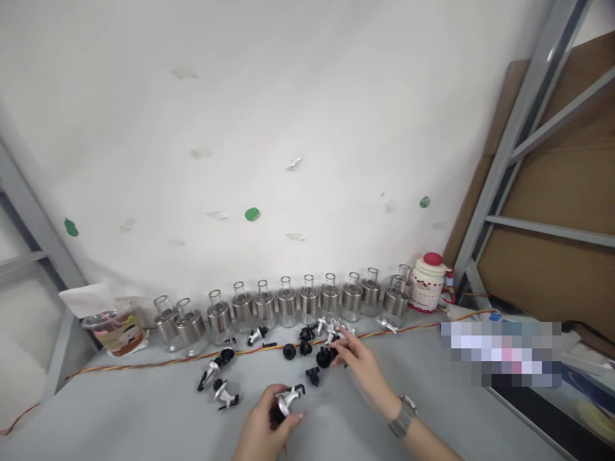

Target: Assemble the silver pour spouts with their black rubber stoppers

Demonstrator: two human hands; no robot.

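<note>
Left hand [269,419] grasping silver pourer [289,398], lower centre
I'd guess light, slick: pinch its collar [283,404]. Right hand [359,366]: can't tell.

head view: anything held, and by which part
A silver spout, its wide base in the left hand's grip; whether the right hand's grip holds anything is unclear.

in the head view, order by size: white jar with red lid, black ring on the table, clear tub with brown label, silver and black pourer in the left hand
1. Clear tub
2. White jar
3. Pourer, partly hidden by the left hand and nearer the camera
4. Black ring
</note>
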